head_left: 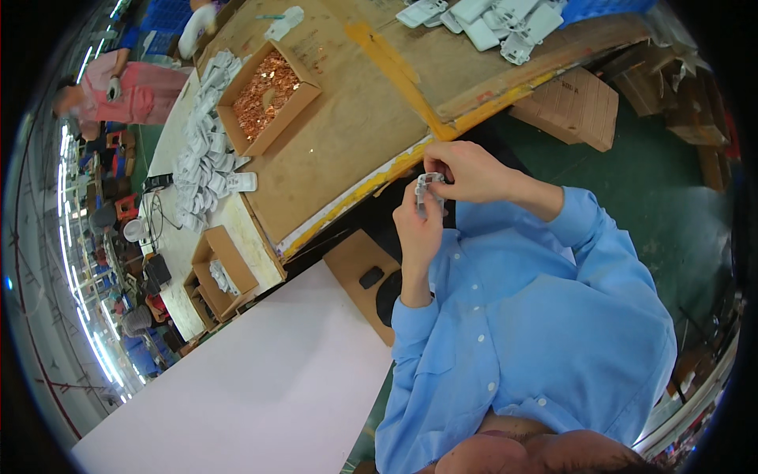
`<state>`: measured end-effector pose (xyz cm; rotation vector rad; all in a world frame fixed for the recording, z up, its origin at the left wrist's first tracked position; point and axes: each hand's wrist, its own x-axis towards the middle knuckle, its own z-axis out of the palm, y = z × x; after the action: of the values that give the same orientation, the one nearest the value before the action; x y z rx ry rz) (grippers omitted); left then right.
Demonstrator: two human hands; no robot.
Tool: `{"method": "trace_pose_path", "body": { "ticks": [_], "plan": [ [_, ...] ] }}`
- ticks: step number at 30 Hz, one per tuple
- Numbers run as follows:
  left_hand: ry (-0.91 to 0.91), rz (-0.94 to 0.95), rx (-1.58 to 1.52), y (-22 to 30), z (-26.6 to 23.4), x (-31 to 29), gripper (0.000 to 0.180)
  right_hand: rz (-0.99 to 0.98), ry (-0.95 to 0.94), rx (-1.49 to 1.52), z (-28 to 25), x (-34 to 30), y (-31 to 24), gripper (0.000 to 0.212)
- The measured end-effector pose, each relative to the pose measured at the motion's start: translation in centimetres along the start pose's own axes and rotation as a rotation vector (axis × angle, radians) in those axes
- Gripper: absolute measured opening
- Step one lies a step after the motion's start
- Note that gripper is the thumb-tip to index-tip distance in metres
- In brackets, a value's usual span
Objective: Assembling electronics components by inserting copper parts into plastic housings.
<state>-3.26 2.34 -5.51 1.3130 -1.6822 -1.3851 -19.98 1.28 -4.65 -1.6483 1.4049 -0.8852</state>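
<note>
My left hand [418, 235] holds a small white plastic housing [427, 182] upright, its fingers wrapped round the lower part. At the housing's upper side, my right hand [475, 175] has its thumb and fingers pinched close together. Whether a small part sits between those fingertips is too small to make out. Both hands are in front of my body, just off the table edge. On the table [347, 142], a cardboard box [278, 133] of copper-coloured metal pieces [264, 91] lies beyond them to the left.
White plastic housings [207, 150] are heaped left of the box, and more white casings [489, 24] lie at the far edge. A smaller carton [221, 265] holds white parts. A white board [260, 371] spans the lower left. Cardboard boxes [572, 108] stand at right. A co-worker [130, 91] in pink stands far left.
</note>
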Motion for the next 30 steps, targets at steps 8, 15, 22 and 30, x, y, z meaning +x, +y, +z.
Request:
{"method": "trace_pose_path", "body": {
  "ticks": [8,15,22,30],
  "plan": [
    [-0.029,0.085,0.101,-1.2,-2.0,0.2,0.021,0.036,0.025,0.067,-0.5,1.3,-0.1,0.019],
    [0.283,-0.151,-0.353,-2.6,-8.7,1.8,0.014,-0.015,0.123,0.422,-0.2,4.2,1.3,0.017],
    [0.622,-0.009,-0.388,-2.9,-25.8,14.5,0.015,-0.002,0.419,0.293,0.1,6.4,5.2,0.012],
    [0.906,0.193,0.093,-3.2,-36.8,23.6,0.017,-0.083,0.400,0.255,0.0,6.5,5.2,0.014]
  ]
}}
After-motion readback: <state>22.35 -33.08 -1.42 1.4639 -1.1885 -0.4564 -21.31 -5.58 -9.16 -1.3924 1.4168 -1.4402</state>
